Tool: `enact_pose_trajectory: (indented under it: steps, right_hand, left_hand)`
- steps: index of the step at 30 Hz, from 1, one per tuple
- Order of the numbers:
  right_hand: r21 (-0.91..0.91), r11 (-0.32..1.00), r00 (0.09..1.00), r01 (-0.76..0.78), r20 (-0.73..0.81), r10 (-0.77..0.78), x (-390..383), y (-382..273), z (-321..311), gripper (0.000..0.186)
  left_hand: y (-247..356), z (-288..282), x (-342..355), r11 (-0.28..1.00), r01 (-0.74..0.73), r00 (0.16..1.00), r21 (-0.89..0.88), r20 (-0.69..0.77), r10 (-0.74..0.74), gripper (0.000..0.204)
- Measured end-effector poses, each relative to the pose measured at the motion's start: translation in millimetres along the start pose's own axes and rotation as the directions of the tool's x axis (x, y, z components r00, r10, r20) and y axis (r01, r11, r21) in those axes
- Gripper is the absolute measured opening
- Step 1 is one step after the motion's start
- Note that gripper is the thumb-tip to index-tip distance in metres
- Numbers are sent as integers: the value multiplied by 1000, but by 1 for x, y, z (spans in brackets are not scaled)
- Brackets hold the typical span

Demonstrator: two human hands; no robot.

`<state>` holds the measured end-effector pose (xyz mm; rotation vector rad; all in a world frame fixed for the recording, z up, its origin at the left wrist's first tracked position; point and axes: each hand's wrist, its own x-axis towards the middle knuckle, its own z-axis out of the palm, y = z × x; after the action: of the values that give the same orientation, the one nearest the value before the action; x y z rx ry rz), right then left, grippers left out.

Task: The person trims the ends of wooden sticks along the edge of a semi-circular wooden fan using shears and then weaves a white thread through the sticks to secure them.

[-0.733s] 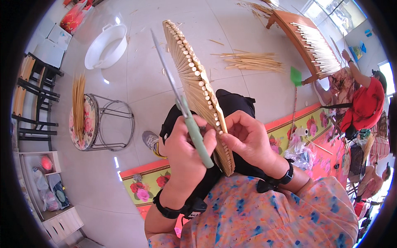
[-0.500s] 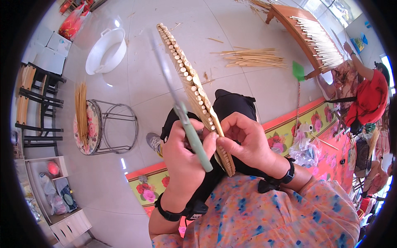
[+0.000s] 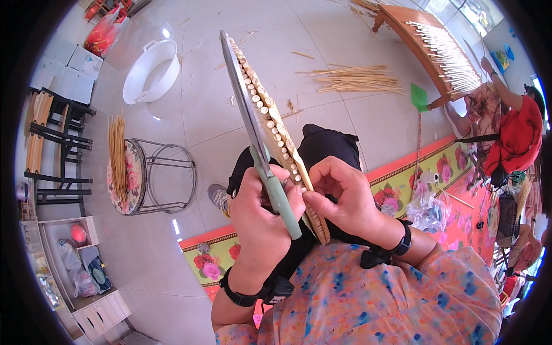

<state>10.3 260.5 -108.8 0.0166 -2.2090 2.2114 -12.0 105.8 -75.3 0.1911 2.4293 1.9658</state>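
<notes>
My left hand [image 3: 260,214] is wrapped round the green handle of a pair of scissors [image 3: 279,201]. Their long grey blades point away from me, along the left side of a woven straw panel [image 3: 277,135]. That panel stands edge-up between my knees, with a row of round, pale cut ends along its edge. At the near part of this edge, my right hand [image 3: 345,192] pinches with thumb and forefinger. The left thumb tip meets the edge close to the right thumb. What lies between the right fingertips is too small to make out.
A bundle of straw sticks [image 3: 117,158] lies on a round flowered stool [image 3: 133,178] at left, below a white tub [image 3: 150,72]. More sticks [image 3: 362,79] lie on the floor. At far right, a person in red [image 3: 514,135] reaches toward a wooden bench [image 3: 411,40] with white sticks.
The scissors' blades, blurred before, have swung right and now lie close against the panel's far end. My hands have stayed nearly in place. The whole view has shifted slightly.
</notes>
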Motion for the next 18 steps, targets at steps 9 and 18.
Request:
enact_pose_trajectory:
  steps: [9,18]
  right_hand:
    - [-55,997,999,-47,16,48,0,-8,-7,19]
    - [91,996,998,-23,62,17,2,2,-16,17]
  left_hand:
    - [-31,-55,-5,882,-333,939,333,35,342,41]
    - [-44,-122,-31,455,-340,940,823,296,168,51]
